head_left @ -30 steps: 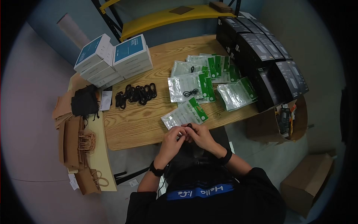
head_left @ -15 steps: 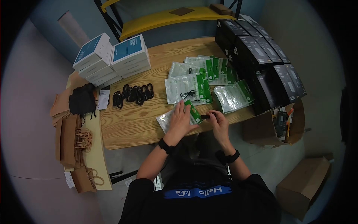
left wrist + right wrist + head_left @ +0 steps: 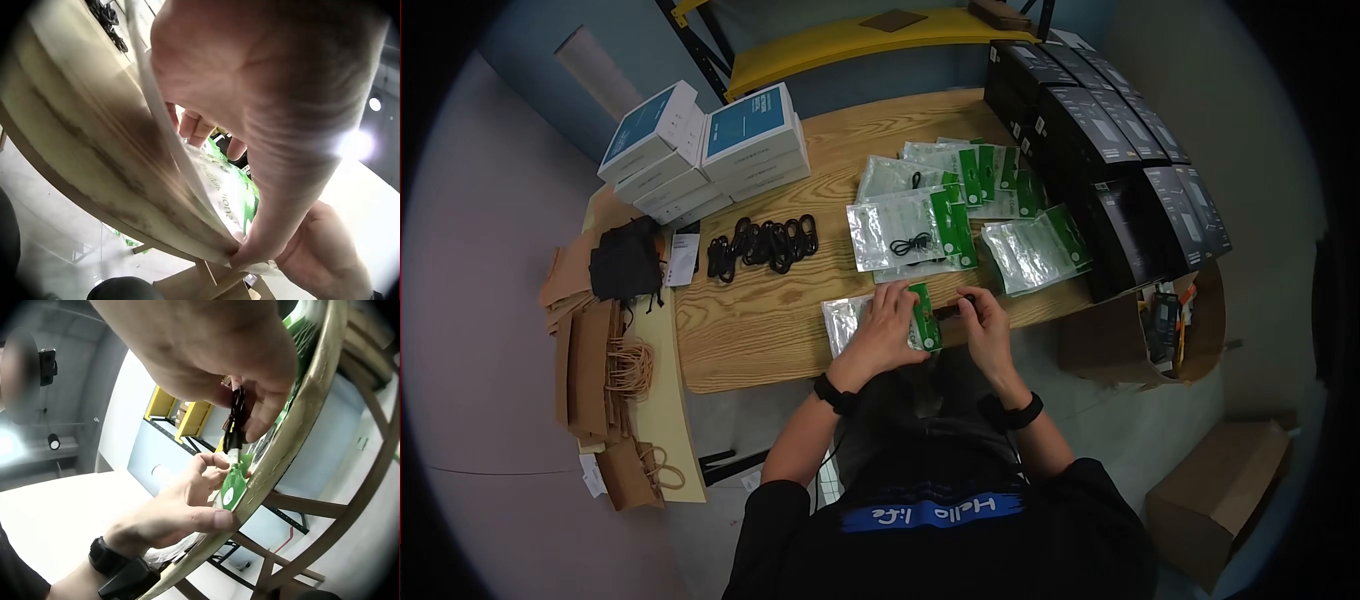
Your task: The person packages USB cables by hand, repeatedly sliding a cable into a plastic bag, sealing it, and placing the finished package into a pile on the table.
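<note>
A clear bag with a green header [image 3: 925, 318] lies at the table's front edge. My left hand [image 3: 882, 335] rests over it, fingers spread, the thumb near the edge. Just right of the header, my right hand [image 3: 988, 335] pinches a bundled black cable [image 3: 947, 312]. The right wrist view shows the cable [image 3: 234, 422] hanging from the fingers of my right hand [image 3: 219, 350], its light-coloured end at the green header [image 3: 234, 486]. There my left hand [image 3: 194, 500] has its thumb on the header. In the left wrist view the bag [image 3: 219, 184] is partly hidden by my left hand [image 3: 250, 112].
More green-headed bags [image 3: 900, 230] lie behind, one with a cable on top. Several coiled cables [image 3: 778, 245] sit to the left, below white boxes [image 3: 750, 150]. Black boxes [image 3: 1090, 130] are stacked at right. Paper bags [image 3: 590, 380] lie at far left; an open carton [image 3: 1100, 345] stands below right.
My hands, together a second ago, have moved apart. The left has come down onto the bag, which now lies straighter along the edge; the right holds the cable beside the header.
</note>
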